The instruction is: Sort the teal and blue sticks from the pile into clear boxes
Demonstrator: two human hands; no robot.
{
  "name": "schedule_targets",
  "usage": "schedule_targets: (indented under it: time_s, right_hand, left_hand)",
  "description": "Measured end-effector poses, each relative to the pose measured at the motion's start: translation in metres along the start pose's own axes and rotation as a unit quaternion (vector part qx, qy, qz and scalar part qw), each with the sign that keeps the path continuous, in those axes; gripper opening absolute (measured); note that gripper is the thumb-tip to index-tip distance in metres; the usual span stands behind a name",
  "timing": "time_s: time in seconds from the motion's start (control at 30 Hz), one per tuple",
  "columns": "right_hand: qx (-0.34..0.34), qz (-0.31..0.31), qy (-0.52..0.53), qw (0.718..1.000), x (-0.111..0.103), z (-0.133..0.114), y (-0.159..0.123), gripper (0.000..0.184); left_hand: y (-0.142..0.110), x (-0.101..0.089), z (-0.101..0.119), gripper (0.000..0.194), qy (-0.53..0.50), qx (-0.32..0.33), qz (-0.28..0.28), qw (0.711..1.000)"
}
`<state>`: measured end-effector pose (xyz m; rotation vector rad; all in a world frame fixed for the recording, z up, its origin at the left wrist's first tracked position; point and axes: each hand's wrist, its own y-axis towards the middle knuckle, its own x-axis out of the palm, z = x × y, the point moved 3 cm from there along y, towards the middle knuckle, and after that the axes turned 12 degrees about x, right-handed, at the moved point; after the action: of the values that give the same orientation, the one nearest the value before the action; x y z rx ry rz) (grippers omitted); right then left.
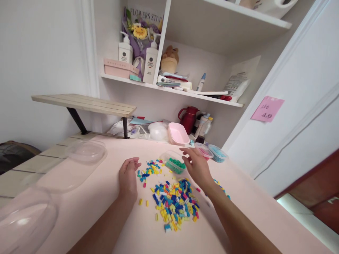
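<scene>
My left hand (129,179) rests on its side on the pale pink tabletop, left of a small scatter of mixed coloured pieces (152,168). Its fingers are loosely bent, and I see nothing in them. My right hand (197,168) is at the right side of a clear container of green pieces (176,165). A gap shows between its thumb and fingers, with nothing visible in it. Nearer me, between my forearms, lies a larger pile of small blue, yellow, white and pink pieces (176,201).
Tubs of pink pieces (203,151) and blue pieces (217,153) stand beyond my right hand. Clear plastic lids or trays (86,151) lie at left. Behind are a pink box (178,134), a red jug (188,120) and a small wooden stand (87,104). Several pieces lie beside my right forearm.
</scene>
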<state>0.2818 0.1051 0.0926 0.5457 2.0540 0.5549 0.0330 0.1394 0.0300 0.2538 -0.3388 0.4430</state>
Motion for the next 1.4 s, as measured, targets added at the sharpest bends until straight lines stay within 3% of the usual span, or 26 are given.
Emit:
schedule_targets:
  time_s: [0.23, 0.33, 0.47, 0.6, 0.83, 1.0, 1.4]
  right_hand:
    - [-0.166, -0.175, 0.029, 0.970, 0.044, -0.069, -0.042, 0.038]
    - [-0.152, -0.193, -0.011, 0.969, 0.066, -0.065, -0.049, 0.038]
    - [-0.082, -0.182, -0.075, 0.977, 0.080, -0.040, -0.045, 0.046]
    - [-0.100, -0.188, -0.093, 0.973, 0.082, -0.031, -0.045, 0.046]
    - [-0.119, -0.169, 0.026, 0.978, 0.074, -0.037, -0.050, 0.035]
    - [-0.154, -0.170, -0.022, 0.973, 0.077, -0.039, -0.052, 0.046]
    - [-0.146, -0.176, -0.018, 0.973, 0.075, -0.040, -0.050, 0.023]
  left_hand:
    - [-0.001, 0.002, -0.002, 0.024, 0.033, 0.020, -0.038, 0.999]
    - [-0.002, 0.002, -0.003, 0.024, 0.064, 0.037, -0.060, 0.995]
    - [-0.004, 0.003, -0.004, 0.023, 0.108, 0.054, -0.083, 0.989]
    - [-0.004, 0.005, -0.003, 0.022, 0.136, 0.068, -0.099, 0.983]
    - [-0.003, 0.005, -0.003, 0.024, 0.159, 0.079, -0.111, 0.978]
    - [-0.004, 0.005, -0.001, 0.025, 0.163, 0.082, -0.112, 0.977]
    - [-0.007, 0.008, 0.001, 0.024, 0.165, 0.073, -0.127, 0.975]
